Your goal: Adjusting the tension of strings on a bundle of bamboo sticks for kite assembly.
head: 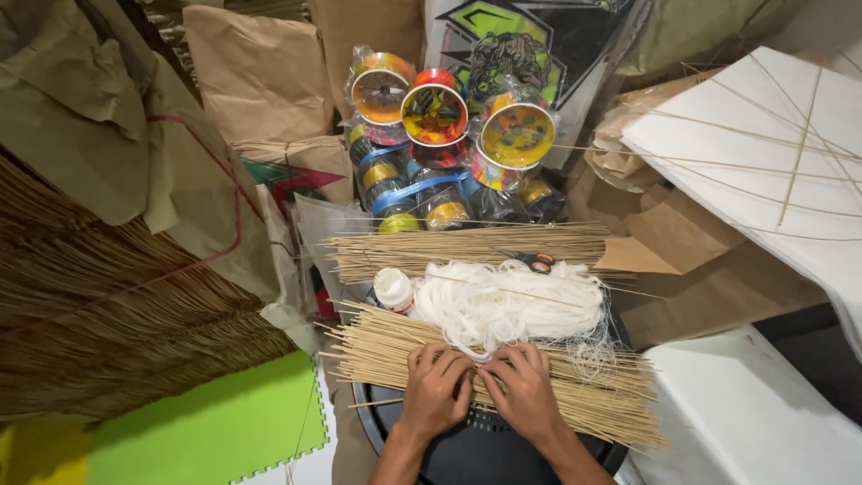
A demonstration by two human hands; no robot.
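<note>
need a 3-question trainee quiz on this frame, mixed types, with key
1. True or false: both hands rest on the near bundle of sticks.
2. What lies between the two stick bundles? A) white string B) a green mat C) a brown bag
3. Fill in: the small white bottle sits to the ____ of the string.

Key:
1. True. The left hand and right hand lie side by side on the sticks.
2. A. The string is heaped between the near bundle and the far bundle.
3. left
</note>
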